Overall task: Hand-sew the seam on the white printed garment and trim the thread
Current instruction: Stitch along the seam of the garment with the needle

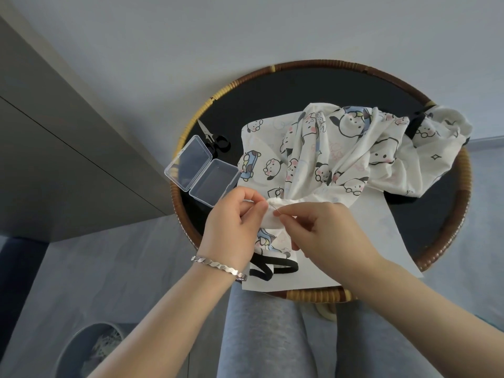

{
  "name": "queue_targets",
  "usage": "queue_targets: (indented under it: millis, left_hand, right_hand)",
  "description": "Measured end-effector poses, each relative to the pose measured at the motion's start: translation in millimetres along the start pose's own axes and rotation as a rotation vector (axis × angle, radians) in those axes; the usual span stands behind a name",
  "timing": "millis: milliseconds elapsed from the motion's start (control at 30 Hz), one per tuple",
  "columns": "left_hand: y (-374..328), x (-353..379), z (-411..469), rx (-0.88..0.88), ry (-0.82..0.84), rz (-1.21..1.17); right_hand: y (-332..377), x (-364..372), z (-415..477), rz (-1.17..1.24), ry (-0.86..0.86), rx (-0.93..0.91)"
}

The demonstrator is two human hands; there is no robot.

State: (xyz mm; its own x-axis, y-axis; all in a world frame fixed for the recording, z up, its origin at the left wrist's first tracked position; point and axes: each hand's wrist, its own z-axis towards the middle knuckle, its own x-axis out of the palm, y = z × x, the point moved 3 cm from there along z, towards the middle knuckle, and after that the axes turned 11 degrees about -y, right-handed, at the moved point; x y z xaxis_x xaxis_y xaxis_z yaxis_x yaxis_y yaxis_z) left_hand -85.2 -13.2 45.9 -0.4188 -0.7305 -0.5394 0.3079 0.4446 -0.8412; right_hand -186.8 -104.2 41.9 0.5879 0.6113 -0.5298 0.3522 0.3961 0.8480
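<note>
Left hand (240,216) pinches gathered hem of white printed garment (341,148), heaped on round surface (272,91); right hand (324,233) pinches needle (274,210) at same hem. Stitching looks underway, unfinished. Scissors (215,139) lie left of garment, untouched: trimming not yet done.

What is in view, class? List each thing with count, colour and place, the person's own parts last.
tray: one, black with brown woven rim, centre
garment: one, white with cartoon print, bunched on the tray
needle: one, silver, at the gathered seam
scissors: one, black-handled, tray's left side
box: one, clear, open, tray's left edge
paper: one sheet, white, under the garment
strap: one, black, tray's near edge
bracelet: one, silver, left wrist
left grip: one, pinches the garment
right grip: one, pinches the needle
</note>
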Motion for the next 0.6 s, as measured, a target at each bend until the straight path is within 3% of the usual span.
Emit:
queue_targets:
  millis: [300,500,600]
  left_hand:
    - [-0.6,8.0,-12.1,0.145,0.005,0.137]
    - [0.2,6.6,-12.9,0.084,-0.049,0.063]
    - [2.0,9.9,-13.9,0.075,-0.044,0.076]
  right_hand:
    - [3.2,4.0,4.1,-0.145,-0.005,-0.048]
    - [-4.9,7.4,5.3,0.323,0.055,0.37]
    - [-7.4,6.7,3.4,0.382,0.062,0.43]
